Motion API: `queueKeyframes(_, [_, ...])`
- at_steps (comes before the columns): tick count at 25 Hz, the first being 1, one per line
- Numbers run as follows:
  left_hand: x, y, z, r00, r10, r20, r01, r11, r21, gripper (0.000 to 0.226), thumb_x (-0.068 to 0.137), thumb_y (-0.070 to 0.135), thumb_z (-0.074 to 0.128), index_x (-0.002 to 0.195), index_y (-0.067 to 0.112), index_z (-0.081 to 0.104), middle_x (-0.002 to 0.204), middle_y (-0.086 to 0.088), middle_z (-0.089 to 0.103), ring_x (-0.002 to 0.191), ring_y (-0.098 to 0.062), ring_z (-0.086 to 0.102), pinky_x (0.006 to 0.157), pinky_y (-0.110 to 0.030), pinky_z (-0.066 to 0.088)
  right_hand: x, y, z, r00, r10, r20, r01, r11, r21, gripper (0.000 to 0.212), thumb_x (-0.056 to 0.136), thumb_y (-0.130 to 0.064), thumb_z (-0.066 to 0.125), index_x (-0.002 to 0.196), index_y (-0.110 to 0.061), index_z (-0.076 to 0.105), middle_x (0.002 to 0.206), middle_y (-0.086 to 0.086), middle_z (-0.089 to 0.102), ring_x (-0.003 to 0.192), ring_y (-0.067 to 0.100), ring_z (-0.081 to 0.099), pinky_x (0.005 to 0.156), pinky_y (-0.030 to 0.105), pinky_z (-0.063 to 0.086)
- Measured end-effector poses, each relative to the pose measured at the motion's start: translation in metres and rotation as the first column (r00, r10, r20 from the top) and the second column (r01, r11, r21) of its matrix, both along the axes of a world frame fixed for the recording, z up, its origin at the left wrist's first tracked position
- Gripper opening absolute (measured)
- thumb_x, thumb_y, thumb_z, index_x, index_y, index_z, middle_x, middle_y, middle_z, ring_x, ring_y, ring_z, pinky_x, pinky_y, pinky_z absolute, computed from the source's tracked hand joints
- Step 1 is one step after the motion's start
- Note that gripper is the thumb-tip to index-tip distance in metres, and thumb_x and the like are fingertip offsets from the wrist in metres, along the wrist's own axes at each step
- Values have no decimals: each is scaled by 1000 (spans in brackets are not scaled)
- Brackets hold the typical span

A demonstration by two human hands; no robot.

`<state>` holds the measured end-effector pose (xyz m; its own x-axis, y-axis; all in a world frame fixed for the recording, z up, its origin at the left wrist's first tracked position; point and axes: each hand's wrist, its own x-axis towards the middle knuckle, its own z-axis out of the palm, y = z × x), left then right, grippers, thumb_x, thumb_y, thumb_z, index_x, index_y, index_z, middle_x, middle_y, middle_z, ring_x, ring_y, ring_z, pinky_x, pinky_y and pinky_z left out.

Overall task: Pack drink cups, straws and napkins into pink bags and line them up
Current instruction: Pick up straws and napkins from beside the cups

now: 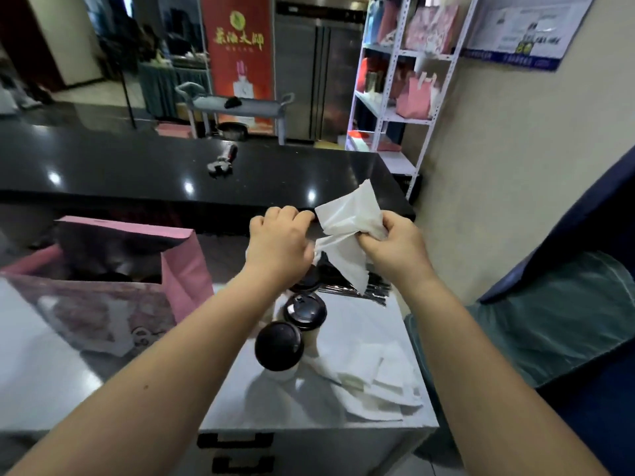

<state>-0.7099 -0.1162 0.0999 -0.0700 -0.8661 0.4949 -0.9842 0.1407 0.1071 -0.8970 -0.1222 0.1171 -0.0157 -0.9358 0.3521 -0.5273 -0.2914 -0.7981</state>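
Both my hands hold a white napkin (347,218) above the steel counter. My right hand (395,245) grips its crumpled middle; my left hand (278,242) pinches its left edge. An open pink bag (185,269) stands at the left with dark contents inside that I cannot make out. Below my hands stand white drink cups with black lids (279,345), (304,310); a third lid is partly hidden under my left wrist. A bundle of black straws (374,292) lies behind the cups. Loose napkins (374,383) lie at the counter's right.
A steel counter (261,400) with drawers below carries everything. Behind it runs a black glossy counter (137,166) with a small tool on it. A white shelf (395,80) with pink bags stands against the right wall. A dark chair with green cloth (567,304) is at my right.
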Motion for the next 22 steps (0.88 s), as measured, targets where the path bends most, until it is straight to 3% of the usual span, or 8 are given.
queueKeyframes(2, [42,2,12,998,57,-4,-57,998,-17,45,84,33,56,128,25,51,119,1,55,113,-26,46,88,-40,34,36,-4,10,996,80,-26,-80,997,-12,8,80,-22,62,86,-17,65,77,-3,67,77,21,63,69,41,53])
queueKeyframes(7, [156,14,16,983,172,-62,-174,984,-28,50,83,32,61,131,25,51,124,1,55,118,-25,45,92,-41,34,133,-2,22,978,196,-77,-201,977,-67,6,80,-20,61,84,-17,64,76,-2,65,75,19,60,67,41,52])
queueKeyframes(12, [279,24,4,983,166,-83,-165,986,20,47,82,34,64,128,27,55,120,3,57,115,-24,48,92,-40,37,248,-2,34,972,228,-49,-232,966,-111,8,81,-15,64,86,-21,65,79,-8,67,75,11,62,64,31,52])
queueKeyframes(15, [347,21,-9,981,113,-156,-92,987,133,36,80,35,68,115,29,63,110,5,63,106,-22,56,89,-39,44,309,-1,46,963,268,23,-263,956,-132,24,81,-15,66,78,-38,60,78,-21,66,75,-1,61,59,14,48])
queueKeyframes(17, [386,14,-18,977,35,-211,9,979,205,31,78,33,73,107,29,67,103,6,65,102,-22,59,89,-40,47,344,0,42,958,282,54,-273,953,-131,24,81,-17,67,77,-40,61,81,-24,66,76,-3,61,59,10,48])
queueKeyframes(22, [422,-11,-26,885,-219,-410,354,889,290,42,70,22,77,105,40,63,104,20,62,96,-13,61,85,-36,50,383,-3,0,963,263,51,-263,965,-8,23,77,-21,64,88,-41,64,84,-18,69,77,6,63,64,20,49])
